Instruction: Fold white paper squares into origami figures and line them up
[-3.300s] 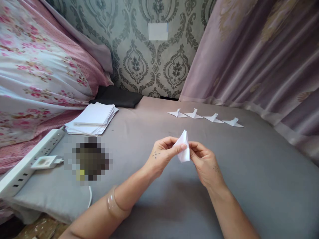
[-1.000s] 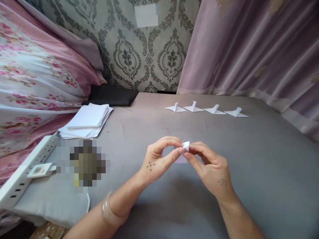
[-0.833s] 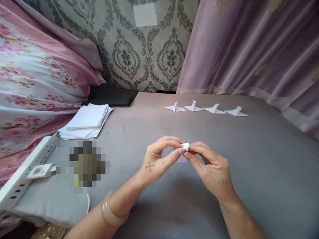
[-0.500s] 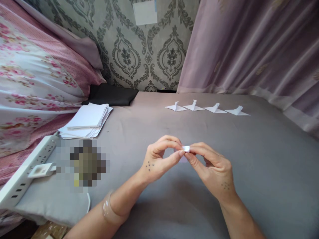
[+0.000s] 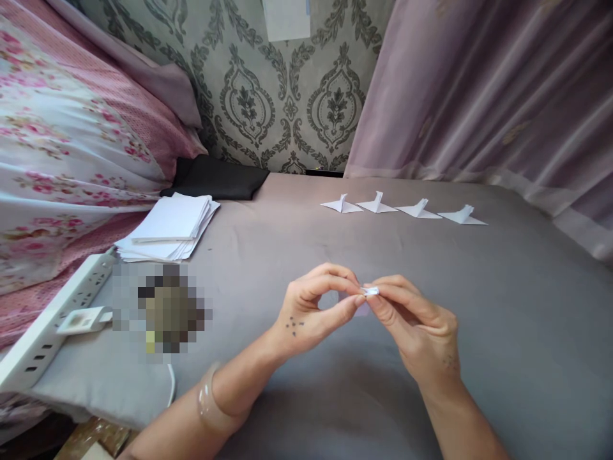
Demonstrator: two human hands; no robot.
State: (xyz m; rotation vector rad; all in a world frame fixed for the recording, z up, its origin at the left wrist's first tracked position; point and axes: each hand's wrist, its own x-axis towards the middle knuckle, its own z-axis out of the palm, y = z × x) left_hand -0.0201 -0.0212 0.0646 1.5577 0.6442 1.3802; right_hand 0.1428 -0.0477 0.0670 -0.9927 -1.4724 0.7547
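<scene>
A small folded piece of white paper is held above the grey cloth between both hands. My left hand pinches its left side with thumb and fingertips. On the other side, my right hand grips it between thumb and forefinger. The fingers cover much of the paper, so its full shape is hidden. Beyond the hands stand several folded white paper figures in a row, including one at the left and one at the right end, each with a flat pointed base and an upright part.
A stack of white paper sheets lies at the left, in front of a black folder-like item. A white power strip with a plugged-in charger runs along the left edge. Beside it is a blurred object. Curtains hang at right.
Both hands and the paper sit slightly further right in the view, which has itself shifted a little. The right hand has turned somewhat, and the paper looks narrower and more tilted.
</scene>
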